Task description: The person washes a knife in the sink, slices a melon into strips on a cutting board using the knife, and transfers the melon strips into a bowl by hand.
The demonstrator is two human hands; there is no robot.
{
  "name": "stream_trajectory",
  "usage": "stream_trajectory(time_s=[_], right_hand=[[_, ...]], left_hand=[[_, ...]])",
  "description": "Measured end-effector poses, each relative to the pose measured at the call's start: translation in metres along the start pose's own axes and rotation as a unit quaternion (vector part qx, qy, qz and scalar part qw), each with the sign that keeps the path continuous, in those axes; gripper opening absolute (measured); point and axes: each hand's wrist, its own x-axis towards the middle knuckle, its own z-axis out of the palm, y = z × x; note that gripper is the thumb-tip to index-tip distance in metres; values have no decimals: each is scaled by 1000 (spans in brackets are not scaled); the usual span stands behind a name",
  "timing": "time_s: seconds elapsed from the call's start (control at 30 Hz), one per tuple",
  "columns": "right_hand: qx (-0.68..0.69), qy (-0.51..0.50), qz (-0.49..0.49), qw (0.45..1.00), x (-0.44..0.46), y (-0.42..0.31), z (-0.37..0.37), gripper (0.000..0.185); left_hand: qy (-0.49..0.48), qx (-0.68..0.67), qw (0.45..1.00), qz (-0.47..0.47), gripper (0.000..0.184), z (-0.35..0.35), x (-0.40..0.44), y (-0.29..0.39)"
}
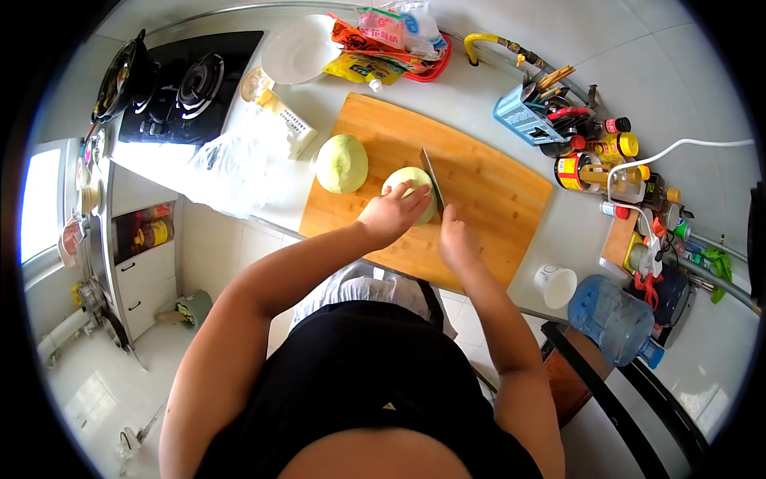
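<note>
Knife [432, 177] is in the right hand [457, 237], fingers closed round the handle, which they pretty much hide. Blade stands at the right side of a pale green veg [408, 174], so close I can't tell if it's just touching or in the flesh. That veg sits mid board [495, 199], and the left hand [395, 211] lies over the top of it, fingers a bit spread and not wrapped round anything. Can't make out the thumb. A second veg [342, 164], same pale green, is over on the left of the board, well apart from the blade.

As for handling, could be cabbage, can't swear to it. My guess is dense, heavyish for its bulk and firm, so a press from above shouldn't crush it. The outside looks smooth and might be slick if wet, and if the underside is round it could roll. I'd hold it about where that hand is, palm on the crown, but with fingertips curled back, since they look near the blade.
</note>
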Motion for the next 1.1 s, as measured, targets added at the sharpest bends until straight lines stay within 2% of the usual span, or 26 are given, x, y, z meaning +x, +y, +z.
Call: stream_trajectory(time_s=[0.03, 0.17, 0.23, 0.37, 0.53, 0.77, 0.87, 0.97, 1.03, 1.1], right_hand=[[14, 16, 4, 1000, 2, 3, 11, 36], [49, 53, 2, 997, -7, 9, 28, 41], [59, 72, -23, 995, -11, 0, 0, 45], [50, 87, -24, 995, -30, -9, -27, 41], [14, 44, -13, 999, -41, -19, -44, 28], [-8, 9, -6, 1000, -19, -23, -33, 27], [-9, 17, 0, 1000, -9, -17, -8, 26], [19, 56, 4, 998, -1, -4, 22, 27], [54, 110, -21, 992, -6, -3, 22, 28], [54, 119, -16, 991, -16, -9, 9, 28]], left_hand=[[19, -7, 1000, 8, 56, 0, 0, 0], [-5, -17, 1000, 0, 59, -1, -3, 4], [-39, -13, 999, -6, 62, -5, 2, 0], [-66, 6, 998, -15, 62, -8, 4, 4], [-34, 0, 999, -9, 55, -2, 0, 1], [-42, -10, 999, -28, 54, -3, 1, 2], [-8, 5, 1000, -9, 56, 3, -1, 1], [14, 8, 1000, 7, 59, 2, 0, -1], [-41, -25, 999, -26, 60, -9, 1, 3], [-20, -19, 1000, -8, 61, 3, -3, -1]])
